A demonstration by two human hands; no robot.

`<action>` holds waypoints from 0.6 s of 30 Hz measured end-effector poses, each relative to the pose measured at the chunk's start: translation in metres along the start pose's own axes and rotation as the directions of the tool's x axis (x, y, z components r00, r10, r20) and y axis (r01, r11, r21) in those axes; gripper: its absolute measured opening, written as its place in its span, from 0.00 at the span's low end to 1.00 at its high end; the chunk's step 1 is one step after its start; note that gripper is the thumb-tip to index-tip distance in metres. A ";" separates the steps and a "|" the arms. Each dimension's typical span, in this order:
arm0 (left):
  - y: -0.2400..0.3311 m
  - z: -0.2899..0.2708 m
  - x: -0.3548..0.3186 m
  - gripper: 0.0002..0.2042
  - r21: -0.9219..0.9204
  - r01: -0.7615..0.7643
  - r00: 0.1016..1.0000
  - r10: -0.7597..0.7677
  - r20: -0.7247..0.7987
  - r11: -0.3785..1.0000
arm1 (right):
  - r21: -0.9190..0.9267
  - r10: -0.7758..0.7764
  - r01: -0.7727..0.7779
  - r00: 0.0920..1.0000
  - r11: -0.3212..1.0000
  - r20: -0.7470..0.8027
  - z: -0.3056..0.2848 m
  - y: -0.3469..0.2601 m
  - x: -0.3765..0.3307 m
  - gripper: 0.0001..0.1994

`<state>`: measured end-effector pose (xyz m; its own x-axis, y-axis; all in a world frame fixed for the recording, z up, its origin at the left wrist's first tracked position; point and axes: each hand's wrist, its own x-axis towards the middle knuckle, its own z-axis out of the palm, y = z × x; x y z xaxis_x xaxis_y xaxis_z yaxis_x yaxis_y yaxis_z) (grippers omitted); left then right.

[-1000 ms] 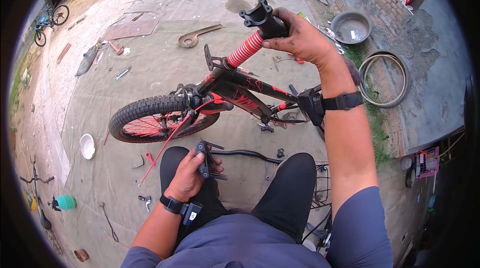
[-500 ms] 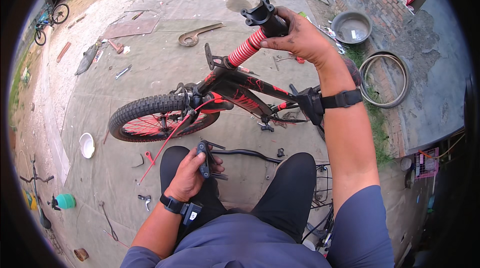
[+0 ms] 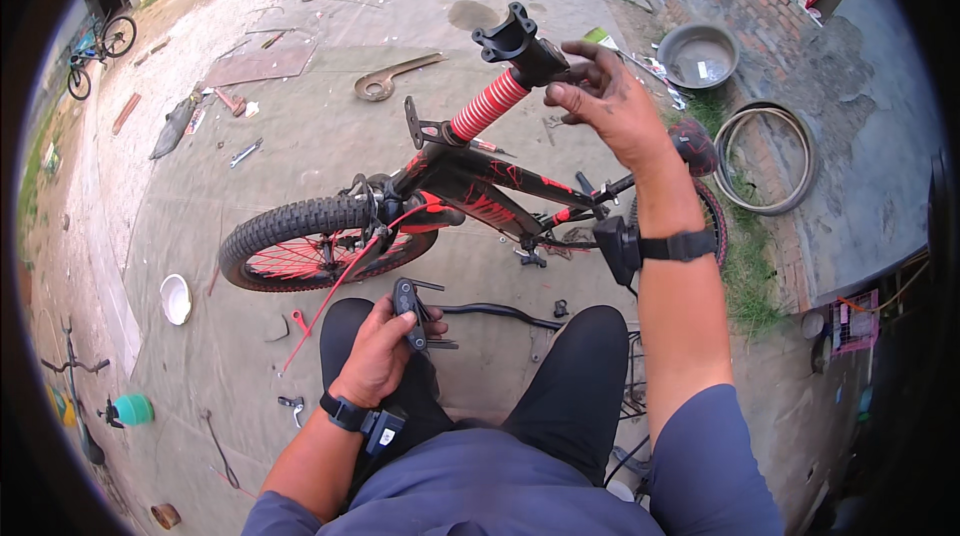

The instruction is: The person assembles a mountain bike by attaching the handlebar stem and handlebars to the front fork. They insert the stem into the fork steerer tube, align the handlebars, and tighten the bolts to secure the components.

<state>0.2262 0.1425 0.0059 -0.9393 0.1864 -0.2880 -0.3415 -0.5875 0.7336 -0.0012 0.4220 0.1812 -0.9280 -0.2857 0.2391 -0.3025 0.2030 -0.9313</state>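
In front of me a black and red bicycle [image 3: 490, 164] stands with its front wheel [image 3: 300, 241] toward the left. A black handlebar stem [image 3: 520, 44] sits atop a stack of red and silver spacer rings [image 3: 489, 106], its clamp end bare. Just right of the stem is my right hand [image 3: 608, 101], fingers curved and apart, holding nothing; whether a fingertip brushes the stem I cannot tell. My left hand [image 3: 385, 346], over my left thigh, grips a folding hex-key multi-tool [image 3: 410, 311] with several keys swung out. A red cable [image 3: 340, 281] hangs from the bike's front.
A black handlebar [image 3: 500, 309] lies on the ground cloth by my knees. Around it are a red tool [image 3: 302, 326], a brake lever [image 3: 292, 406], a wrench [image 3: 246, 152] and a white bowl [image 3: 175, 299]. Tyres [image 3: 765, 158] and a metal basin [image 3: 699, 55] are at the right.
My right hand has let go of the stem and drawn slightly down and right. The stem appears turned a little. My left hand still holds the multi-tool.
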 end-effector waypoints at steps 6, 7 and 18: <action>0.020 0.056 0.012 0.32 0.798 -0.413 0.871 0.447 0.205 0.438 | 0.099 0.318 -0.362 0.898 0.927 0.304 0.045 0.055 -0.103 0.24; 0.026 0.069 0.012 0.36 0.859 -0.392 0.877 0.416 0.241 0.329 | 0.148 0.348 -0.416 0.872 0.897 0.343 0.054 0.058 -0.122 0.24; 0.022 0.114 0.053 0.35 0.711 -0.631 0.503 0.533 0.680 -0.312 | 0.533 0.152 -0.079 0.984 0.843 -0.095 0.094 0.048 -0.177 0.25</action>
<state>0.1655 0.2293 0.0772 -0.6763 0.3162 0.6653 0.6759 0.6254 0.3899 0.1688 0.3945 0.0684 -0.9796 -0.1616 0.1194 -0.0655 -0.3053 -0.9500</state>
